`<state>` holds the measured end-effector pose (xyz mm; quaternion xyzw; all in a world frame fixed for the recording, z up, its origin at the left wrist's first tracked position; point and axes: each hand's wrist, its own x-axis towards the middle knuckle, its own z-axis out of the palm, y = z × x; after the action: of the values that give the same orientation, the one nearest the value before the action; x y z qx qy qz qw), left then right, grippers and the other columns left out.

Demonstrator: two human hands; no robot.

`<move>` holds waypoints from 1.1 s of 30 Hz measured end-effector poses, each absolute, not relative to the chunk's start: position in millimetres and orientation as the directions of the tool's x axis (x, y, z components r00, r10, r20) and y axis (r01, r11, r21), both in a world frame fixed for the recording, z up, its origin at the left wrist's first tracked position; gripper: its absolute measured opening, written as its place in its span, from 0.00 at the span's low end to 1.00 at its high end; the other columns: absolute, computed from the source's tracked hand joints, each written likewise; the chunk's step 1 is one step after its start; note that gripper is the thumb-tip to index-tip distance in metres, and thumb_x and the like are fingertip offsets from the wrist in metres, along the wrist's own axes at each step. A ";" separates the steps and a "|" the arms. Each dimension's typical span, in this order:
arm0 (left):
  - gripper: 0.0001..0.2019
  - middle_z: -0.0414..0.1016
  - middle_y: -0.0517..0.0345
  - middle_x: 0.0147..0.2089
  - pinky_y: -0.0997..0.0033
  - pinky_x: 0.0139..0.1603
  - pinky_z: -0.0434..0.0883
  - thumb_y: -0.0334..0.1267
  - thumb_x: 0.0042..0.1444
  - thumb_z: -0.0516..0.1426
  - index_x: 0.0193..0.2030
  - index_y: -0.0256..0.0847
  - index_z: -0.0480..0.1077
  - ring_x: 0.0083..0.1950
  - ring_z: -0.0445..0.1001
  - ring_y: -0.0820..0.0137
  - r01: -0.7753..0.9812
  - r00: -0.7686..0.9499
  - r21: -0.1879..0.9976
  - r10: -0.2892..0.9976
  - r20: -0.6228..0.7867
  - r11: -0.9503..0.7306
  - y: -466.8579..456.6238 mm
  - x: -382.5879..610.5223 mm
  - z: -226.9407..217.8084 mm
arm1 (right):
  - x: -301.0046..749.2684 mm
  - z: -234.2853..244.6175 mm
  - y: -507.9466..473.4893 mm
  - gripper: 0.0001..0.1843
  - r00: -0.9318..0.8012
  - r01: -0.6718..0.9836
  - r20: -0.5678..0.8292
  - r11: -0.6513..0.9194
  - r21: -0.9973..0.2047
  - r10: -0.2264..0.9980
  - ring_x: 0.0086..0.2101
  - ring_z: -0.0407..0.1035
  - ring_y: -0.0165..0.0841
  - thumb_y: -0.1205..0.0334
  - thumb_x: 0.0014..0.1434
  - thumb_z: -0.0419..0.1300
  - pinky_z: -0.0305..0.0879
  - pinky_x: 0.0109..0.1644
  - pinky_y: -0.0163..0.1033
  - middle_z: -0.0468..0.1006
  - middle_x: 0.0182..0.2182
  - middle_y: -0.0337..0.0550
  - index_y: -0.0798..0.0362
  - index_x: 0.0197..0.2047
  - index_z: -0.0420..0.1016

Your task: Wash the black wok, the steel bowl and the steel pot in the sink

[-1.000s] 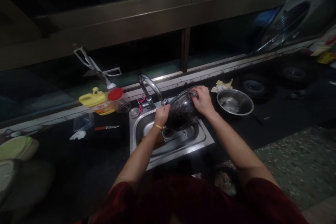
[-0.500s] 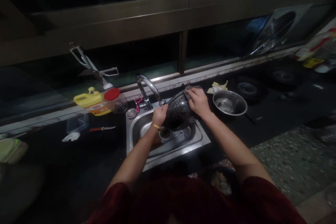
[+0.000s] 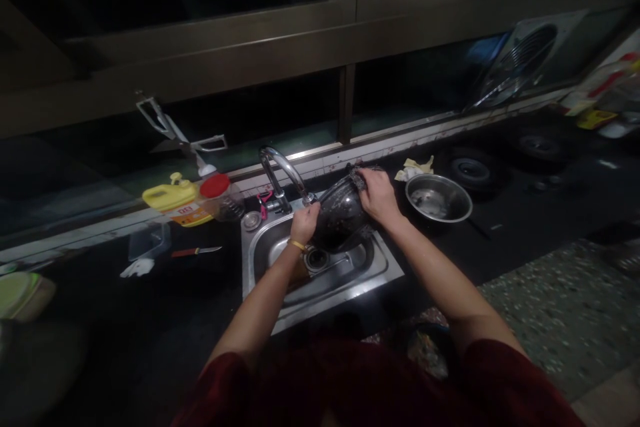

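A dark, round-bottomed pan (image 3: pixel 343 213) with soapy streaks on it is held tilted over the steel sink (image 3: pixel 380 265). My left hand (image 3: pixel 304 222), closed, grips its left edge just under the faucet (image 3: pixel 284 165). At the upper right of the pan, my right hand (image 3: pixel 379 195) is closed around a grey steel wool scrubber (image 3: pixel 357 178) and presses it to the rim. The sink drain (image 3: pixel 317 257) shows below the pan. Part of the pan's far side is hidden by my right hand.
A metal bowl (image 3: pixel 439 199) stands right of the sink beside a crumpled cloth (image 3: pixel 415 169). On the left are a knife (image 3: pixel 196 251), a clear plastic container (image 3: pixel 150 240), a yellow jug (image 3: pixel 175 199) and a red-lidded jar (image 3: pixel 216 195). Stove burners (image 3: pixel 470 170) lie farther right.
The view has shifted slightly. Both hands keep their hold on the pan and scrubber; the right hand has barely moved along the rim.
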<state>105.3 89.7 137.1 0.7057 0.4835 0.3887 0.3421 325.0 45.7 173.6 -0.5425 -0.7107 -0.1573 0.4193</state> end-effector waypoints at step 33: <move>0.22 0.51 0.65 0.16 0.72 0.26 0.54 0.43 0.60 0.47 0.15 0.42 0.52 0.22 0.55 0.75 0.487 0.236 0.833 0.957 0.167 -0.265 89.4 108.8 148.5 | 336.2 166.5 77.6 0.20 0.233 0.867 0.781 0.240 -0.436 0.579 0.40 0.63 0.41 0.73 0.49 0.49 0.64 0.47 0.48 0.74 0.39 0.50 0.54 0.42 0.76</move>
<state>108.8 89.4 148.5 0.7122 0.5069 0.3539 0.3326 336.2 77.6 166.5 -0.5999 -0.6028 -0.1421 0.5065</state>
